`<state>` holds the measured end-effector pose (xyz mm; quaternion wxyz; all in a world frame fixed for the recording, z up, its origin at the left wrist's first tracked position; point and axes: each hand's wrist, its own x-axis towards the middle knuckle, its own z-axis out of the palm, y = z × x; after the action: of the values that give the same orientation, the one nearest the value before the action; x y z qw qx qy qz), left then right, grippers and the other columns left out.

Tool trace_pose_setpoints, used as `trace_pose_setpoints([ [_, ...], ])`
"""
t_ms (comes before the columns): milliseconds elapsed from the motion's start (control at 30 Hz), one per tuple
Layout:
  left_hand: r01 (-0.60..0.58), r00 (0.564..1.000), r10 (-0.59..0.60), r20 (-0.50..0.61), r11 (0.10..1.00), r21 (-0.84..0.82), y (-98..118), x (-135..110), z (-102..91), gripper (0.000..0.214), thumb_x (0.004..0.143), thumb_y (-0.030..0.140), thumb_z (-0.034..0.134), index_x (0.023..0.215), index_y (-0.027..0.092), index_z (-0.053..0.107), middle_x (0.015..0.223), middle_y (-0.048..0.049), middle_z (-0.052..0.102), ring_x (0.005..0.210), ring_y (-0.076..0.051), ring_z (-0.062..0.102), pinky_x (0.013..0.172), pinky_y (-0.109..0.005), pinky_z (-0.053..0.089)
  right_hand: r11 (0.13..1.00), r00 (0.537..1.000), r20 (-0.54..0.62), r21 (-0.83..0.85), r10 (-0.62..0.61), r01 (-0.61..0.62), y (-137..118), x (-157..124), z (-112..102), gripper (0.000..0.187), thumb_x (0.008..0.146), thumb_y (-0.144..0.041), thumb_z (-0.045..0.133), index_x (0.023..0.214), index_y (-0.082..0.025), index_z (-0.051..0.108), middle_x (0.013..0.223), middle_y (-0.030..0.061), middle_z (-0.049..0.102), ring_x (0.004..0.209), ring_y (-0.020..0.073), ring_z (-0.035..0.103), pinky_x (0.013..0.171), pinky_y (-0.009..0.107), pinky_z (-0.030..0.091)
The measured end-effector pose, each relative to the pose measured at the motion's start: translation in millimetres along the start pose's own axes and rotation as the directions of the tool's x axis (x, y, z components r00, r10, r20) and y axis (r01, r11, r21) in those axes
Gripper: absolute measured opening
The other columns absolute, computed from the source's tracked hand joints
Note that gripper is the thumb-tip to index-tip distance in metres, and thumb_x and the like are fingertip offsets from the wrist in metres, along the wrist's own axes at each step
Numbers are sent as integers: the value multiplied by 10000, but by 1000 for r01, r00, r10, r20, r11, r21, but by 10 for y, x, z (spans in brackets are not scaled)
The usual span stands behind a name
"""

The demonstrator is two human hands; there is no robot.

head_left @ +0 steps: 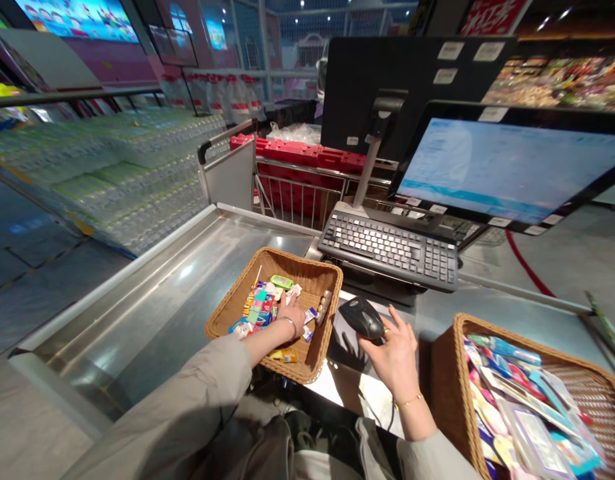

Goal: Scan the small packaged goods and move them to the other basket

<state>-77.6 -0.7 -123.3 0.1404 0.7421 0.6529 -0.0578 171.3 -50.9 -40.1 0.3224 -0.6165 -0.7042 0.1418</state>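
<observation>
The right hand (392, 353) is clamped on a handheld scanner (362, 318), its palm against the scanner's underside and its fingers (396, 321) spread along the far side. A thin cable (389, 419) hangs below the hand. The scanner is just off the floor of nothing I can make out beneath it, at 3 o'clock from the near wicker basket (302, 261) and clear of its rim.

That basket stands on a steel counter (152, 300) at 11 o'clock from the person. The left hand (291, 317) lies on a heap of small packets (260, 307) inside it, fingers together and touching the pile. Whether they pinch a packet, I cannot tell. A green packet (281, 282) lies near the heap's far edge.

A second wicker basket (537, 357) sits at 4 o'clock, packed with flat carded goods (527, 413). A keyboard (387, 247) lies at 12 o'clock from the scanner, with a monitor (507, 170) at 2 o'clock. Beyond the counter, a shopping cart (297, 190) holds red crates (297, 150). Shrink-wrapped bottled water (117, 173) is stacked at 10 o'clock. Grey sleeves (187, 393) cover both forearms.
</observation>
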Motion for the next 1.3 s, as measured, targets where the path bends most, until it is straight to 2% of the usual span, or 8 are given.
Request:
trace_pose_setpoints([
  [200, 35, 998, -43, -45, 986, -163, -235, -14, -346, 197, 704, 309, 675, 872, 212, 712, 1294, -114, 637, 1363, -343, 412, 1166, -587, 112, 999, 1000, 12, 32, 18, -19, 12, 20, 9, 228, 696, -402, 635, 808, -225, 725, 1155, 76, 701, 1363, 324, 383, 1136, 563, 153],
  [333, 32, 993, -65, -98, 952, -304, -400, -80, -474, 258, 738, 313, 677, 985, 242, 697, 1316, -58, 623, 1271, -296, 514, 1135, -508, 275, 999, 1000, 11, 44, 20, -20, -9, 41, 17, 228, 684, -408, 641, 790, -224, 723, 1148, 82, 704, 1356, 335, 390, 1128, 578, 159],
  [467, 18, 988, -84, -132, 898, -439, -509, -127, -494, 345, 781, 267, 644, 1122, 217, 654, 1087, -31, 716, 1011, -198, 653, 940, -307, 480, 998, 1000, 14, 56, 13, -14, -48, 56, 16, 231, 679, -411, 637, 789, -228, 723, 1139, 80, 707, 1351, 342, 394, 1121, 593, 156],
  [633, 92, 976, -181, -126, 854, -511, -595, -123, -373, 295, 774, 184, 636, 1068, 202, 654, 922, 10, 727, 790, -144, 672, 731, -220, 508, 999, 1000, 17, 52, 5, -6, -82, 56, 17, 223, 678, -406, 636, 787, -232, 722, 1131, 74, 710, 1355, 332, 393, 1126, 585, 155],
  [833, 252, 945, -320, -69, 845, -472, -814, -92, -222, 321, 745, 162, 697, 1063, 154, 655, 915, -33, 739, 782, -151, 689, 710, -225, 511, 999, 1000, 5, 34, -21, 21, -63, 43, 13, 240, 692, -412, 631, 815, -230, 726, 1127, 71, 710, 1350, 337, 398, 1119, 589, 166],
  [1000, 216, 969, -244, -34, 908, -360, -917, -111, -238, 489, 636, 160, 802, 1107, 202, 675, 1067, -28, 729, 991, -175, 672, 874, -226, 482, 999, 1000, -4, 33, -26, 26, -36, 25, 19, 254, 690, -417, 645, 845, -233, 730, 1133, 68, 710, 1344, 343, 408, 1118, 604, 162],
  [1167, 173, 985, -174, 10, 967, -185, -863, -142, -263, 551, 513, 184, 880, 1037, 212, 713, 1140, -61, 681, 1080, -246, 626, 927, -272, 462, 999, 999, -21, 26, -36, 37, -11, 8, 29, 247, 693, -418, 652, 840, -235, 729, 1125, 65, 713, 1340, 343, 414, 1115, 604, 175],
  [1300, 147, 989, -144, 38, 986, -78, -806, -164, -267, 422, 613, 153, 831, 1014, 179, 705, 1199, -94, 632, 1050, -227, 630, 905, -279, 471, 999, 998, -36, 18, -43, 44, 12, -7, 20, 254, 697, -415, 650, 851, -228, 728, 1127, 73, 711, 1340, 341, 414, 1114, 600, 180],
])
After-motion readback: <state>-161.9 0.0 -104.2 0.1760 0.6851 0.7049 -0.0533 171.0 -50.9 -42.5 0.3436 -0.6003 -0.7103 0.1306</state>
